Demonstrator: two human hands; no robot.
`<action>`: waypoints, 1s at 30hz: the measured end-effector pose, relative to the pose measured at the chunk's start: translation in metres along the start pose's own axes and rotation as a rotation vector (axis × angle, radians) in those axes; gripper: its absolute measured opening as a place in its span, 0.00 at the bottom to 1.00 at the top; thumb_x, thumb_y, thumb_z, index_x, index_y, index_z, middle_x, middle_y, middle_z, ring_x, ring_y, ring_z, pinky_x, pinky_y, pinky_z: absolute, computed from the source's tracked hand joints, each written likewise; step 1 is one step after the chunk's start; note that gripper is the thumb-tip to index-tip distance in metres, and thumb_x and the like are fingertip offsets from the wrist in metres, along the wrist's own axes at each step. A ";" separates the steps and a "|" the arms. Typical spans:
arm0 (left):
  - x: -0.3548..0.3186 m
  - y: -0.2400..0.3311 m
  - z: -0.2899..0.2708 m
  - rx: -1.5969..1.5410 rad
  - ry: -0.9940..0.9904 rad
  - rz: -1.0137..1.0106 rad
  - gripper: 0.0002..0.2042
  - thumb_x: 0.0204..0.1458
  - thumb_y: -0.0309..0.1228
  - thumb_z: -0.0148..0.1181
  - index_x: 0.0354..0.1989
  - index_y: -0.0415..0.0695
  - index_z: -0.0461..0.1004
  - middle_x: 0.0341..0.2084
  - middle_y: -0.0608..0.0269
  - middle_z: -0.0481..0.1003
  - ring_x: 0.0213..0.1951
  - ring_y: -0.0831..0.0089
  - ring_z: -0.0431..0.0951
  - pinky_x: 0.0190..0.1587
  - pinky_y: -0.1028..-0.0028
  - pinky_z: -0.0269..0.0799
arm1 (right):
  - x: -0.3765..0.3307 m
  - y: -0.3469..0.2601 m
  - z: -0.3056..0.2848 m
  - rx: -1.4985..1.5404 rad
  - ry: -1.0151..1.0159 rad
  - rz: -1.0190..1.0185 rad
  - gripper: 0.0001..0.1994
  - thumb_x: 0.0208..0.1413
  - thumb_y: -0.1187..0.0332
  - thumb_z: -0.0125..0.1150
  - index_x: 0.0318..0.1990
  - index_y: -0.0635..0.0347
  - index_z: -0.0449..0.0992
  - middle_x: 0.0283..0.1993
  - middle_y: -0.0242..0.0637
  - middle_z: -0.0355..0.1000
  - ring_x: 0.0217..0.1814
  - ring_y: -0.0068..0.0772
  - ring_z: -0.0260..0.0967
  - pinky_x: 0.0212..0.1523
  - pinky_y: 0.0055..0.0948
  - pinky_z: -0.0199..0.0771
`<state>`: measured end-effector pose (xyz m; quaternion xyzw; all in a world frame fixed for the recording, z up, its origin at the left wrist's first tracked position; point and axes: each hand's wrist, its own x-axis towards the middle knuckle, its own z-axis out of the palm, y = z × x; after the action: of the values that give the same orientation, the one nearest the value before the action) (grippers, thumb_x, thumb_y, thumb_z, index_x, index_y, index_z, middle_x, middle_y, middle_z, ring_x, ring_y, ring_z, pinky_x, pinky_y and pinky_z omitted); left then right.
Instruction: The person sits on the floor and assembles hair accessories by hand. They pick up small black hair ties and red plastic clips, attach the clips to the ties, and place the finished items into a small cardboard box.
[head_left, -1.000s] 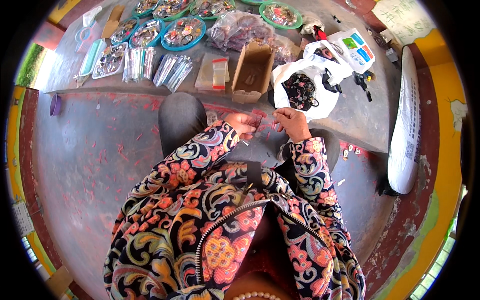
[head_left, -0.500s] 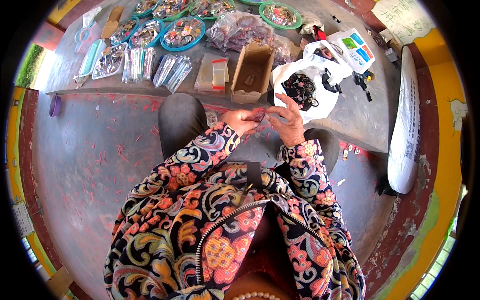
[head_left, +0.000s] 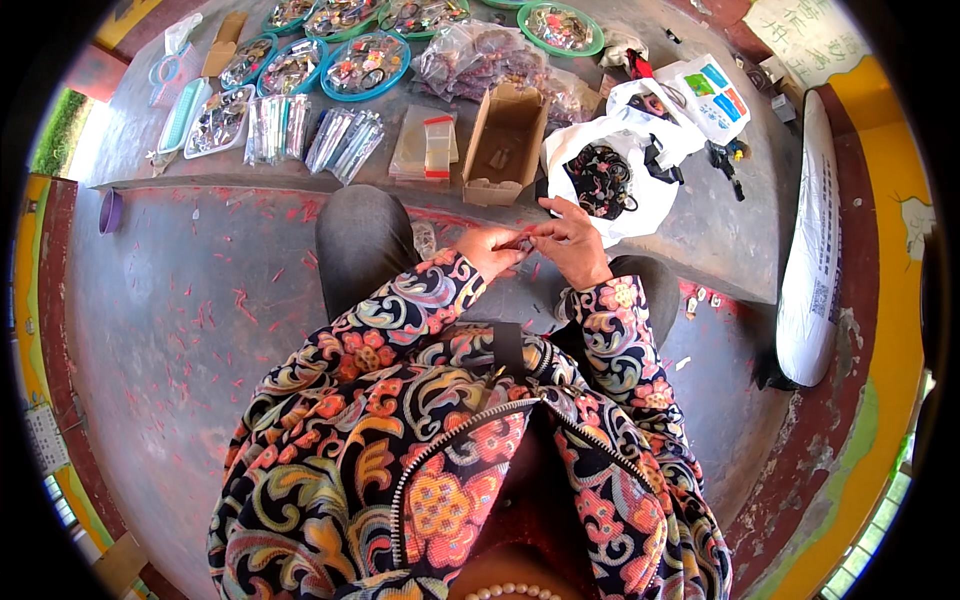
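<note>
Between my knees, my left hand [head_left: 487,252] is closed on a small plastic packet [head_left: 523,243] with a red edge. What lies inside it is mostly covered by fingers. Thumb and forefinger of my right hand [head_left: 573,247] pinch the packet's right side, so the two hands nearly touch. Just beyond them stands an open cardboard box [head_left: 484,190] with small clear pieces at its bottom. Right of the box, a white plastic bag [head_left: 647,222] lies spread open around a heap of black hair ties [head_left: 598,182]. Flat clear bags [head_left: 408,146] with a red strip lie left of the box.
Blue and green round baskets [head_left: 362,97] of small packets line the far left of the raised slab. Bundles of slim packets [head_left: 345,145] lie nearer. A pile of filled plastic bags [head_left: 478,60] sits behind the box. Red scraps [head_left: 242,303] litter the floor.
Both hands have come closer together around the packet. The raised fingers of my right hand have lowered, and the packet is now more hidden.
</note>
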<state>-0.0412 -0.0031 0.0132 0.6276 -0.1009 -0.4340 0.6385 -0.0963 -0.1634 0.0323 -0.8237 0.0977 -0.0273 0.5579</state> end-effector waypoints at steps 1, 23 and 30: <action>-0.002 0.004 0.002 0.086 -0.002 0.011 0.14 0.46 0.22 0.51 0.43 0.40 0.68 0.33 0.65 0.72 0.33 0.80 0.72 0.33 0.81 0.70 | 0.001 0.001 -0.002 -0.003 -0.030 0.044 0.06 0.34 0.72 0.60 0.25 0.58 0.76 0.49 0.39 0.62 0.54 0.37 0.54 0.43 0.25 0.65; 0.001 -0.012 -0.002 0.182 -0.025 0.082 0.11 0.43 0.28 0.56 0.37 0.41 0.72 0.28 0.63 0.74 0.24 0.79 0.73 0.25 0.81 0.70 | -0.002 -0.001 0.003 -0.498 0.035 -0.023 0.15 0.29 0.63 0.67 0.24 0.62 0.71 0.29 0.42 0.68 0.28 0.34 0.66 0.28 0.26 0.65; 0.005 -0.014 -0.014 -0.170 -0.017 -0.094 0.09 0.46 0.30 0.55 0.36 0.42 0.73 0.26 0.65 0.73 0.21 0.80 0.71 0.24 0.84 0.69 | 0.002 0.007 -0.006 0.192 -0.167 0.220 0.10 0.39 0.70 0.62 0.28 0.65 0.71 0.24 0.29 0.67 0.25 0.21 0.61 0.28 0.20 0.61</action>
<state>-0.0344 0.0053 -0.0037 0.5714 -0.0396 -0.4760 0.6674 -0.0964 -0.1721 0.0277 -0.7504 0.1377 0.0932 0.6397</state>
